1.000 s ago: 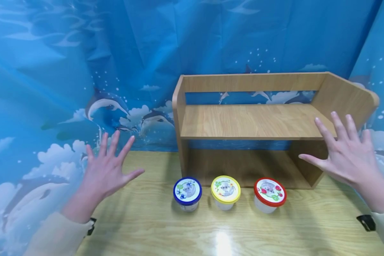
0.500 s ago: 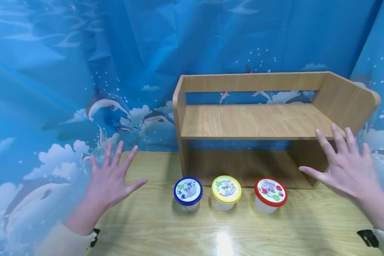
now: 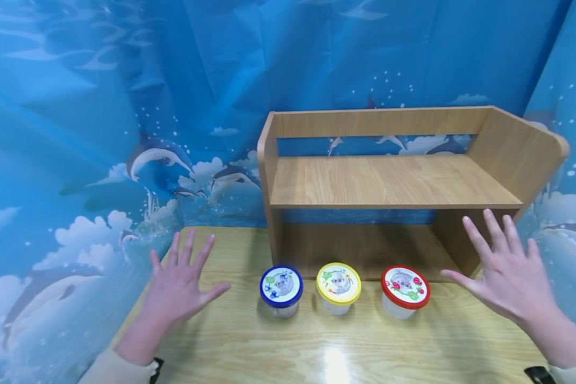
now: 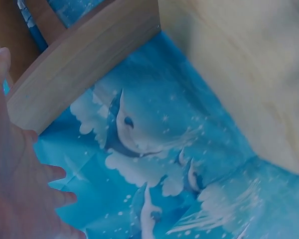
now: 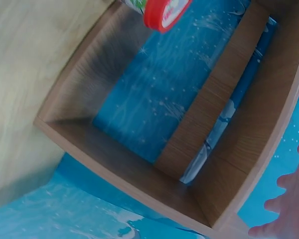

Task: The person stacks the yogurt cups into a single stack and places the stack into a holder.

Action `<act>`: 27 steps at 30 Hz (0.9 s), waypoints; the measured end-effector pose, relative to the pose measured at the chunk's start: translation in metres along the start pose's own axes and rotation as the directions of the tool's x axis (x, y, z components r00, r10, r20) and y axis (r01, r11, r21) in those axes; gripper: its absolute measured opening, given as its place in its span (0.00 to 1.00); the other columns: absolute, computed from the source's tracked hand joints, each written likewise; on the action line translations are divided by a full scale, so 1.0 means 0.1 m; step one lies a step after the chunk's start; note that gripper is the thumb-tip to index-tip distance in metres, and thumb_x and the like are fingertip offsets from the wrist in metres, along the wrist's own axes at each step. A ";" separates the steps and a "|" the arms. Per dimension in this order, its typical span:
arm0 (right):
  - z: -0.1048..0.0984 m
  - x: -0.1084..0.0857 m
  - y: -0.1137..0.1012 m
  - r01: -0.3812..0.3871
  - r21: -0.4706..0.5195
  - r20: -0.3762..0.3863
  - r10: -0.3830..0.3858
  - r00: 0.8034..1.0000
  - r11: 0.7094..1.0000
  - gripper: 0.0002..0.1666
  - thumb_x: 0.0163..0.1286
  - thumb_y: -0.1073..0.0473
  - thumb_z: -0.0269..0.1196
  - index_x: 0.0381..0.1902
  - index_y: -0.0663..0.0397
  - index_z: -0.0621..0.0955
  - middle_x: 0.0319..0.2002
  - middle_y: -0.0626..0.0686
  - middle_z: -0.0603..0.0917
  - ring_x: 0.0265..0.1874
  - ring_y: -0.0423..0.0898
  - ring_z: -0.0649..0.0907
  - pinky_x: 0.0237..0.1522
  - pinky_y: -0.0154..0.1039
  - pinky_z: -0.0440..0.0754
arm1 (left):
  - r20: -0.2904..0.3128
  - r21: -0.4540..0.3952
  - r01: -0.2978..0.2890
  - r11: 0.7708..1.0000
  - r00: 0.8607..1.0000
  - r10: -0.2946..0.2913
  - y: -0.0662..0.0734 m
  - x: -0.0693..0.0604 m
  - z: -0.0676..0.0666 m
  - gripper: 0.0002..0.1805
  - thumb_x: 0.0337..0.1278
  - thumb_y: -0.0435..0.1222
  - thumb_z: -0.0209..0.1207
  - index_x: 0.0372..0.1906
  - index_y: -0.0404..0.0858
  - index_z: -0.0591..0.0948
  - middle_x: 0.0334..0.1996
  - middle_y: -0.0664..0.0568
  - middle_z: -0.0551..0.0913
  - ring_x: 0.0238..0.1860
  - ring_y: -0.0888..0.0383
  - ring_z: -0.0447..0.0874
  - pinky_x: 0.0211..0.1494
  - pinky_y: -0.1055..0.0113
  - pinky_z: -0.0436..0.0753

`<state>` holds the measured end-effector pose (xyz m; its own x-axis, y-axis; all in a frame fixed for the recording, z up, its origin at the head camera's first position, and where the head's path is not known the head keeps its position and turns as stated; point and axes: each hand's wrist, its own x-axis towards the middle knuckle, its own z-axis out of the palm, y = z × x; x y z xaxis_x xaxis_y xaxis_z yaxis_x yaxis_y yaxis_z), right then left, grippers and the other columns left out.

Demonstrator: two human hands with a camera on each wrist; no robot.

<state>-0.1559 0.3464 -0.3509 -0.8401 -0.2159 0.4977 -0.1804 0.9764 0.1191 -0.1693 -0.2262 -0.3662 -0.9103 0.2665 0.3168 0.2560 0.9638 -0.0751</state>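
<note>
Clock read from the head view, 12 pointing away from the person. Change over the last second: both hands have drawn back, the left hand (image 3: 182, 290) toward 5 o'clock, the right hand (image 3: 511, 277) toward 6 to 7. Left grip: fingers straight and widely spread, nothing in it. Right grip: same, also holding nothing (the wrist views catch only finger edges). Height above the table (image 3: 249, 346) cannot be judged.

Tubs unmoved, upright on the table: yellow-lidded tub (image 3: 338, 287) in the middle, blue-lidded tub (image 3: 281, 289) at its 9 o'clock, red-lidded tub (image 3: 405, 290) at its 3. Left hand lies off the blue one's 9, right hand off the red one's 3; neither touches. My reading: handling not begun, hands merely flanking the row.

Just beyond, toward 12 to 1, the two-level shelf unit (image 3: 389, 181), also unmoved. Farthest, the dolphin-printed backdrop (image 3: 197, 64).
</note>
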 end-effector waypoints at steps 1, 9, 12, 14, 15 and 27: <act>0.03 -0.02 -0.01 0.000 0.010 -0.002 0.000 1.000 1.000 0.72 0.47 0.19 0.60 0.78 0.47 0.46 0.75 0.66 0.45 0.71 0.70 0.47 0.53 0.78 0.56 | -0.007 -0.015 0.000 1.000 1.000 0.000 0.02 -0.01 0.03 0.57 0.48 0.74 0.51 0.78 0.52 0.44 0.76 0.37 0.41 0.73 0.33 0.34 0.61 0.24 0.36; 0.24 -0.17 -0.12 0.013 0.086 -0.036 -0.010 0.999 0.996 0.71 0.47 0.22 0.64 0.78 0.47 0.47 0.76 0.64 0.45 0.72 0.68 0.48 0.51 0.76 0.58 | 0.004 -0.056 0.011 0.998 1.000 -0.011 0.14 -0.09 0.27 0.59 0.47 0.74 0.51 0.78 0.51 0.44 0.76 0.38 0.41 0.73 0.33 0.37 0.62 0.24 0.40; 0.32 -0.22 -0.15 0.010 0.126 -0.041 -0.004 0.999 0.992 0.70 0.48 0.24 0.64 0.78 0.46 0.47 0.76 0.64 0.47 0.72 0.68 0.49 0.51 0.75 0.58 | 0.009 -0.084 0.015 0.996 1.000 -0.014 0.19 -0.09 0.35 0.60 0.47 0.74 0.52 0.78 0.51 0.42 0.76 0.39 0.40 0.73 0.33 0.37 0.62 0.25 0.39; 0.36 -0.24 -0.18 0.000 0.153 -0.032 0.006 0.999 0.988 0.69 0.49 0.26 0.66 0.78 0.45 0.47 0.76 0.63 0.47 0.72 0.67 0.48 0.52 0.77 0.57 | 0.009 -0.111 0.016 0.994 1.000 -0.016 0.21 -0.09 0.40 0.60 0.46 0.73 0.53 0.78 0.51 0.42 0.76 0.39 0.38 0.73 0.33 0.36 0.62 0.24 0.39; 0.38 -0.25 -0.20 -0.005 0.165 -0.029 0.010 1.000 0.986 0.68 0.49 0.27 0.66 0.78 0.45 0.47 0.76 0.63 0.47 0.72 0.66 0.48 0.53 0.77 0.57 | 0.008 -0.123 0.017 0.992 1.000 -0.016 0.23 -0.09 0.43 0.60 0.46 0.73 0.55 0.78 0.50 0.43 0.76 0.39 0.39 0.73 0.33 0.37 0.62 0.24 0.39; 0.61 -0.32 -0.44 -0.014 0.305 0.011 0.011 1.000 0.952 0.66 0.52 0.33 0.68 0.78 0.48 0.47 0.77 0.58 0.46 0.74 0.62 0.47 0.53 0.75 0.61 | 0.013 -0.349 -0.001 0.937 1.000 0.006 0.42 -0.05 0.64 0.63 0.44 0.66 0.64 0.78 0.45 0.43 0.76 0.39 0.43 0.74 0.36 0.39 0.62 0.25 0.46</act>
<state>-0.1523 0.3114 -0.4245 -0.8478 -0.2048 0.4891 -0.3159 0.9359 -0.1557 -0.1743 -0.1860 -0.4314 -0.9130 0.2725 0.3036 0.3543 0.8985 0.2590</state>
